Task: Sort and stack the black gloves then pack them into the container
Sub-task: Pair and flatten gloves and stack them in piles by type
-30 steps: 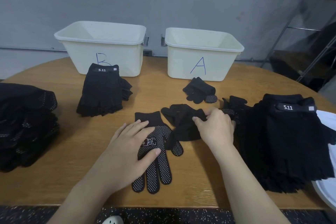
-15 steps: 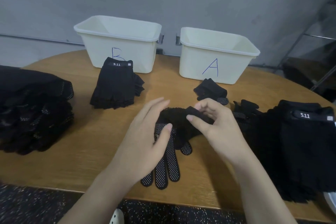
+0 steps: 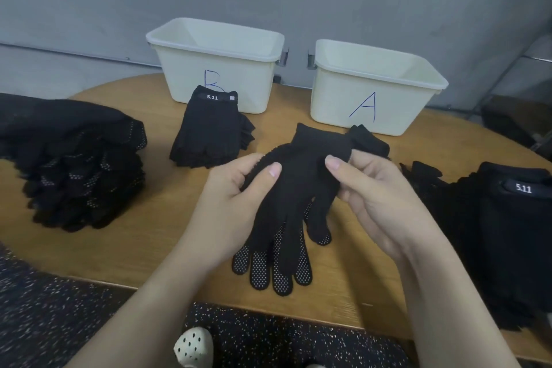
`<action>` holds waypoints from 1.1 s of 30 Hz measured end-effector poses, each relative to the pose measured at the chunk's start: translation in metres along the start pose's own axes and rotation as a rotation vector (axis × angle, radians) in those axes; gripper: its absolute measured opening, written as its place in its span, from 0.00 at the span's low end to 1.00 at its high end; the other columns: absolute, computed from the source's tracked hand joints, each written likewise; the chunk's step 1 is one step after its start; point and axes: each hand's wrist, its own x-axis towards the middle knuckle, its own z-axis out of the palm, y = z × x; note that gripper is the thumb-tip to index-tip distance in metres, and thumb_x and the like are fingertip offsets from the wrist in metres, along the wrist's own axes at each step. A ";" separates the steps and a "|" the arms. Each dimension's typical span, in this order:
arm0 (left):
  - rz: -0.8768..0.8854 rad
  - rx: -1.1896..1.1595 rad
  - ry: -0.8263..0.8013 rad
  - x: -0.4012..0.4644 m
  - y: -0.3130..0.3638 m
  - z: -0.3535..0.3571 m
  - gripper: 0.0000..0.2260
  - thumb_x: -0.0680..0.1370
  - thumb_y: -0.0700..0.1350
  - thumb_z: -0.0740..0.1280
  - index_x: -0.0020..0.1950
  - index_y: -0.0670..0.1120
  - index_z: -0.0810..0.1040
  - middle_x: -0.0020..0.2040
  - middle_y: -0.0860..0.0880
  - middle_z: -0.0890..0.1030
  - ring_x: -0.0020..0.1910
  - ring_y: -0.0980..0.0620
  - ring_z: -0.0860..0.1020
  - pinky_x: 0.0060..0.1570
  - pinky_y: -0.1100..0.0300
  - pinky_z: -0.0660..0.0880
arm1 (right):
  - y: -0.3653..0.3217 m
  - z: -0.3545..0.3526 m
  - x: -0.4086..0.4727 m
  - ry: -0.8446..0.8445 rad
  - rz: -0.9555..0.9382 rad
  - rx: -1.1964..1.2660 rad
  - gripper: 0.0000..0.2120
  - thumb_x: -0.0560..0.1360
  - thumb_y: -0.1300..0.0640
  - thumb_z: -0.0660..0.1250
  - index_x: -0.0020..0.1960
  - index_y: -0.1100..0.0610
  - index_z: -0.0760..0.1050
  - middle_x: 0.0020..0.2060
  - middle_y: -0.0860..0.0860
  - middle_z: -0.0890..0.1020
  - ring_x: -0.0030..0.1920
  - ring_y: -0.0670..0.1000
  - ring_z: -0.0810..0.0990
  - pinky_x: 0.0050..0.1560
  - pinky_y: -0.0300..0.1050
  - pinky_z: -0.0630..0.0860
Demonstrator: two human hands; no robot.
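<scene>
Both hands hold one black knit glove (image 3: 301, 179) above the table's middle. My left hand (image 3: 236, 206) grips its left edge, thumb on top. My right hand (image 3: 376, 197) pinches its right edge near the cuff. Under it a black glove with white grip dots (image 3: 268, 269) lies palm up on the table, fingers toward me. Two cream tubs stand at the back, tub B (image 3: 218, 66) on the left and tub A (image 3: 373, 89) on the right. A small stack of black 5.11 fingerless gloves (image 3: 209, 131) lies in front of tub B.
A tall pile of dotted black gloves (image 3: 74, 158) fills the table's left side. A large heap of 5.11 gloves (image 3: 493, 233) covers the right side. A crumpled glove (image 3: 370, 140) lies before tub A. The wooden table's (image 3: 143, 233) front edge is close below my forearms.
My left hand left the dotted glove on the table and joined the right on the plain glove, which both hands have lifted and spread out above it.
</scene>
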 end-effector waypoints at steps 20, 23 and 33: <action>-0.225 -0.194 -0.112 -0.018 -0.009 -0.025 0.13 0.83 0.44 0.67 0.44 0.36 0.82 0.43 0.40 0.85 0.42 0.49 0.82 0.46 0.55 0.77 | 0.004 0.029 -0.006 -0.070 0.024 -0.258 0.13 0.82 0.54 0.67 0.55 0.65 0.80 0.49 0.69 0.83 0.54 0.71 0.82 0.61 0.70 0.77; -0.209 -0.130 -0.118 -0.013 -0.013 -0.020 0.10 0.83 0.42 0.66 0.48 0.38 0.83 0.44 0.41 0.87 0.44 0.47 0.85 0.46 0.54 0.82 | 0.011 0.022 0.002 -0.056 0.058 -0.295 0.11 0.83 0.55 0.66 0.54 0.64 0.81 0.44 0.64 0.86 0.40 0.63 0.84 0.38 0.54 0.81; -0.124 0.467 -0.044 0.019 -0.045 -0.012 0.14 0.82 0.51 0.67 0.38 0.47 0.77 0.26 0.51 0.75 0.27 0.54 0.74 0.35 0.54 0.74 | 0.043 0.006 0.033 0.013 0.071 -0.644 0.12 0.82 0.53 0.68 0.45 0.61 0.78 0.40 0.58 0.86 0.41 0.64 0.83 0.46 0.59 0.80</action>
